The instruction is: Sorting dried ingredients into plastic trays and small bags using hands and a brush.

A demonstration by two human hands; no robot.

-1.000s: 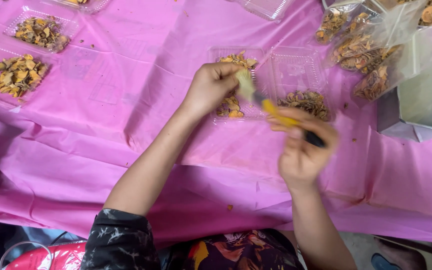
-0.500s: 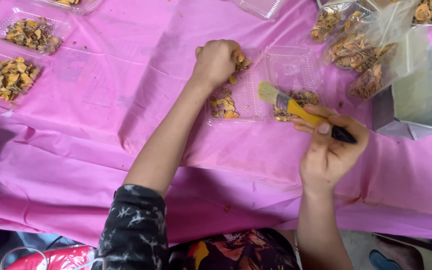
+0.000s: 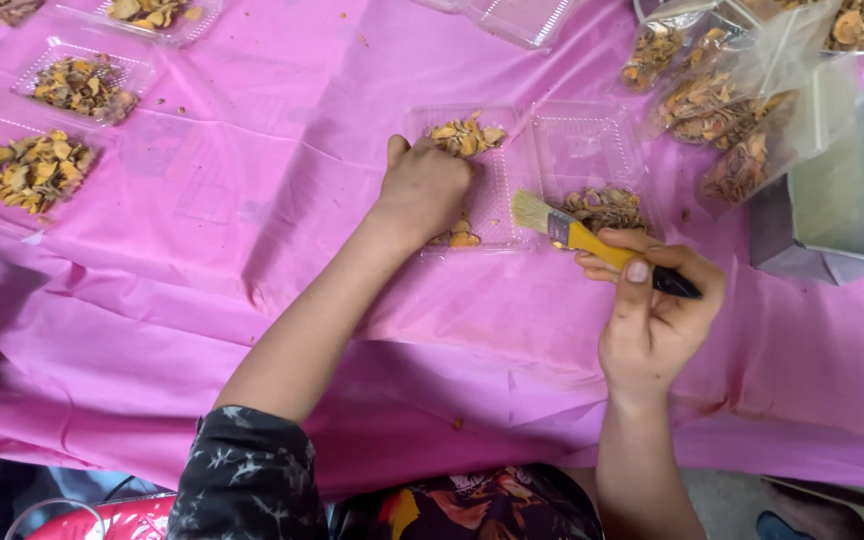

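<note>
Brush (image 3: 574,234) lowered toward frame centre — right hand (image 3: 655,325) grips it; left hand (image 3: 426,187) clenched, pressing clear tray (image 3: 497,190) — sweeping ready.

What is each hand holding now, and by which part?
Right hand holds the yellow-handled paintbrush by its handle's dark end. Left hand rests on dried pieces in the clear plastic tray; its grip is hidden.

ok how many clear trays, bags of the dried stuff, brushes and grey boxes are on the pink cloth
Clear plastic trays in view: 7, counting the hinged tray under the left hand as 1; some are cut off by the frame
Clear bags of dried pieces: about 3, overlapping
Paintbrush, in the right hand: 1
Grey box: 1
Total: about 12
</note>
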